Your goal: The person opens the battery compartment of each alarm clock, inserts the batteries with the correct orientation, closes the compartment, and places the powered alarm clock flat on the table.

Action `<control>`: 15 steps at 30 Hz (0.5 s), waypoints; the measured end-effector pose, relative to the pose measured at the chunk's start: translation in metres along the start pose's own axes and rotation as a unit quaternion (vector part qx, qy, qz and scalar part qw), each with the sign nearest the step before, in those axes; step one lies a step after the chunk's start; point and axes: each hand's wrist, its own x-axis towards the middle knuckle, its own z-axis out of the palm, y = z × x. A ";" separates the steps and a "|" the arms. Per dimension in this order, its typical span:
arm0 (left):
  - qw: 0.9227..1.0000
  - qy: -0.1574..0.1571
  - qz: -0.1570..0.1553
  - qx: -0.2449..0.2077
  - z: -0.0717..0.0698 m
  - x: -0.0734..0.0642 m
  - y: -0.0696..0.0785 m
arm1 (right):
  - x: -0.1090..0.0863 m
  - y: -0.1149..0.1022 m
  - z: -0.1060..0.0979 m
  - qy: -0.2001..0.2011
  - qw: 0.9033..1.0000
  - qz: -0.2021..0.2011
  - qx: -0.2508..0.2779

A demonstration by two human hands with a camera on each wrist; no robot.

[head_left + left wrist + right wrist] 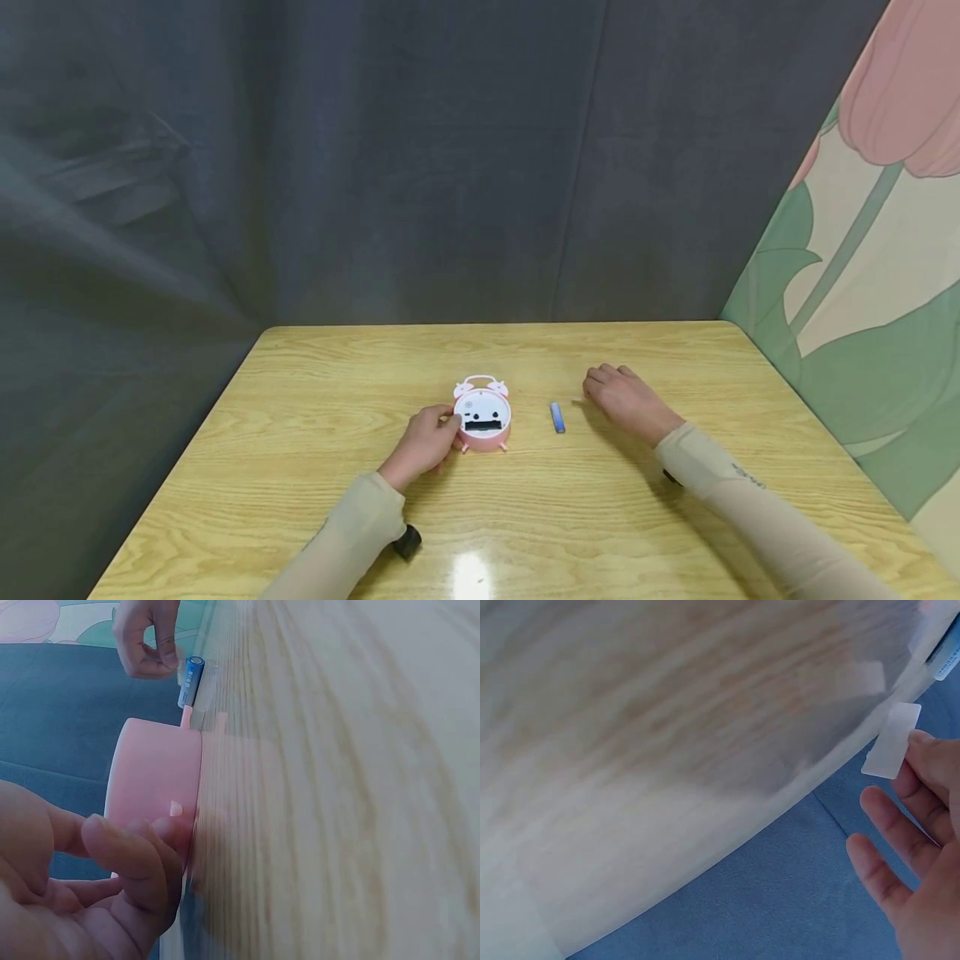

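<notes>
As the left hand [425,439] grips a pink alarm clock [483,407], blue battery [557,417] between clock and right hand [624,402], white strip [893,740] pinched by the latter.

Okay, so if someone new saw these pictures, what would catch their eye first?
Probably the pink clock in the middle of the table, its back facing up with a dark open slot, the left hand holding its left edge. Next might be the blue battery to its right, then the small white piece pinched in the right hand beyond that.
</notes>
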 end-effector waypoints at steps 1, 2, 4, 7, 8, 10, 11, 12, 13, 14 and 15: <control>1.000 0.001 0.001 0.002 0.000 0.000 0.000 | 0.000 0.000 0.000 -0.006 1.000 0.000 0.001; 1.000 0.002 0.003 0.004 0.000 0.001 -0.001 | 0.000 0.000 0.000 -0.011 1.000 0.000 0.002; 1.000 0.003 0.006 0.005 0.000 0.001 -0.002 | -0.001 0.000 0.000 -0.017 1.000 -0.002 0.005; 1.000 0.003 0.005 0.005 0.000 0.002 -0.002 | -0.001 0.000 0.001 -0.022 1.000 -0.002 0.010; 1.000 0.003 0.005 0.005 0.001 0.002 -0.002 | -0.001 0.000 0.001 -0.023 1.000 -0.001 0.010; 1.000 0.003 0.006 0.005 0.001 0.002 -0.003 | -0.001 0.000 0.002 -0.025 1.000 0.002 0.011; 1.000 0.003 0.006 0.006 0.001 0.003 -0.003 | -0.001 0.001 0.003 -0.026 1.000 0.003 0.011; 1.000 0.002 0.004 0.004 0.002 0.003 -0.003 | -0.002 0.001 0.003 -0.027 1.000 0.005 0.011; 1.000 0.001 0.003 0.004 0.002 0.003 -0.003 | -0.002 0.002 0.004 -0.028 1.000 0.005 0.010; 1.000 0.002 0.003 0.005 0.001 0.003 -0.003 | -0.002 0.002 0.005 -0.028 1.000 0.004 0.009; 1.000 0.002 0.002 0.005 0.001 0.003 -0.003 | -0.002 0.003 0.006 -0.028 1.000 0.003 0.008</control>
